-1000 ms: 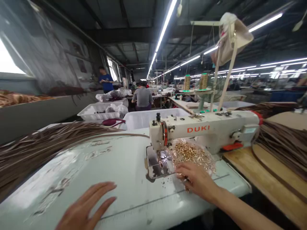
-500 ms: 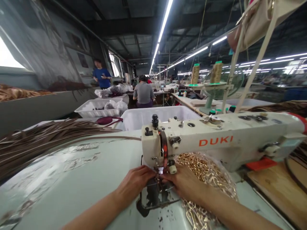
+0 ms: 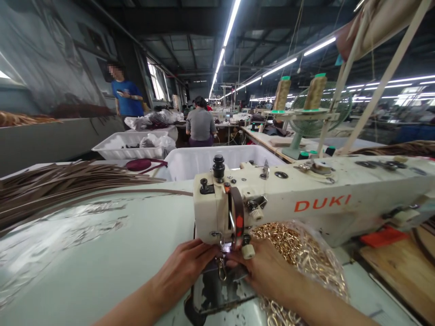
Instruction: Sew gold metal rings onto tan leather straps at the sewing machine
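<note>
A cream sewing machine (image 3: 268,199) marked DUKI stands in front of me. Under its needle area, my left hand (image 3: 188,267) has its fingers closed and pressed on the end of a brown strap, mostly hidden by fingers and machine head. From the other side, my right hand (image 3: 263,262) pinches at the same end. A gold snap hook (image 3: 222,270) dangles between my hands, over the worn metal plate (image 3: 214,292). Behind the machine head, a brown strap (image 3: 163,192) runs off to the left.
Right of the needle lies a clear plastic bag of gold hooks (image 3: 306,258), partly under my right forearm. Brown straps (image 3: 50,190) are heaped at left. A white bin (image 3: 217,156) stands behind the machine, with thread cones (image 3: 315,93) at right. Two people are farther back.
The view has shifted slightly, and the machine appears larger. The gold hook shows more plainly between my hands, which stay at the needle. The person in blue at left has turned.
</note>
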Demonstrator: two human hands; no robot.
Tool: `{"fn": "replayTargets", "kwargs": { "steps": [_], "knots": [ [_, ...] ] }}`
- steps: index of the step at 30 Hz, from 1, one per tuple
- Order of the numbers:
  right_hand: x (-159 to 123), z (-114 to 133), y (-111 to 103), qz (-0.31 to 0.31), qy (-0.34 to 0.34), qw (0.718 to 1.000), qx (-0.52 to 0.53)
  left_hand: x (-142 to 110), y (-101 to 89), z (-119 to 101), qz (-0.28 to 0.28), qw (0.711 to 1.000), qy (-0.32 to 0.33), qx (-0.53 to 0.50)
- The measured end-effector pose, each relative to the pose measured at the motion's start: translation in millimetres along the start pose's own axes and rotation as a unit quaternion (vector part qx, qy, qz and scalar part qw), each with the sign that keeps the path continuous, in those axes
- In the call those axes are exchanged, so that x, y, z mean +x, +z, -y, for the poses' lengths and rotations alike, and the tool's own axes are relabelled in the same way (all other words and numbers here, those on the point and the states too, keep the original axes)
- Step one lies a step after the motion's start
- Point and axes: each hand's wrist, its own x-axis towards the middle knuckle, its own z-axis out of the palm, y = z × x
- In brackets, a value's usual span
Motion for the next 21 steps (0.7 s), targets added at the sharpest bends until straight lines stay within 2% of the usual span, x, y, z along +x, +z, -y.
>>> {"fn": "replayTargets", "kwargs": {
  "steps": [3,5,8,11,14,18,21],
  "knots": [
    [-0.5,-0.7,0.6,-0.032,0.045,0.998,0.010,0.0,0.0,1.0,0.001,1.000,-0.012,-0.017],
    [-0.1,-1.0,0.2,-0.037,0.059,0.998,0.012,-0.3,0.8,3.3,-0.007,0.998,-0.028,-0.063],
    [2.2,-1.0,-1.7,-0.027,0.056,0.998,0.014,0.5,1.5,9.9,-0.007,0.986,-0.082,-0.143],
    [6.4,-0.3,-2.6,-0.010,0.048,0.999,0.023,5.0,-1.8,17.9,-0.002,0.982,-0.125,-0.143],
    [10.4,1.1,3.6,0.001,0.065,0.998,0.021,12.3,-8.8,23.1,0.011,0.988,-0.107,-0.114],
    [13.8,2.8,17.7,-0.014,0.113,0.994,-0.007,20.7,-17.3,27.1,0.060,0.993,-0.033,-0.093],
    [14.8,3.5,16.0,-0.007,0.115,0.993,-0.012,23.7,-16.9,32.4,0.081,0.993,0.000,-0.091]
  ]
}}
